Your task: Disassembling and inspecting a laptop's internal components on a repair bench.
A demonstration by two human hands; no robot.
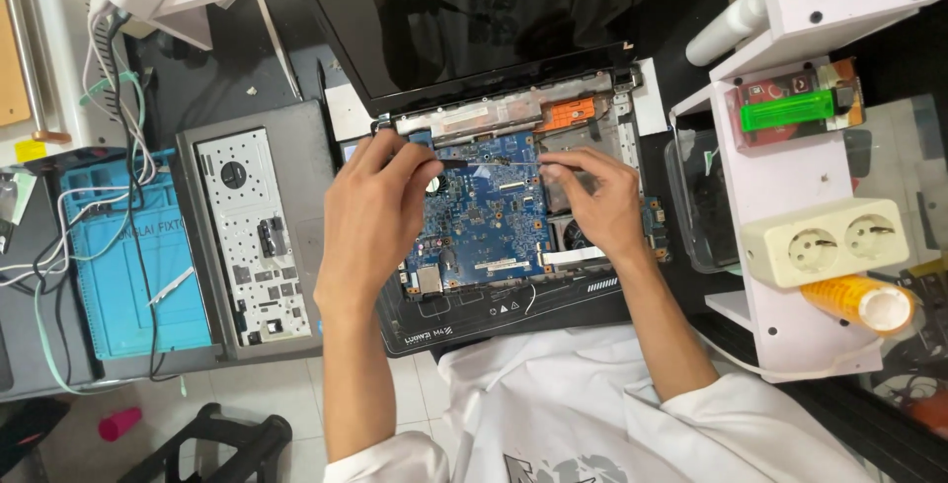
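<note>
There, near the middle of the table, an opened laptop [513, 216] lay with its blue motherboard [484, 216] bared and its dark screen [464, 19] tilted back toward the far edge. The left hand [370, 216] pinched a thin dark tool [472, 163], its tip resting on the board's upper part. The right hand [592, 201] pressed down, fingers curled, just beside the fan area, clamped on nothing I could make out. The removed grey bottom cover [257, 236] sat toward the table's left side, beside a blue mat [118, 266]. A white double socket [839, 241] stood at the right edge.
</note>
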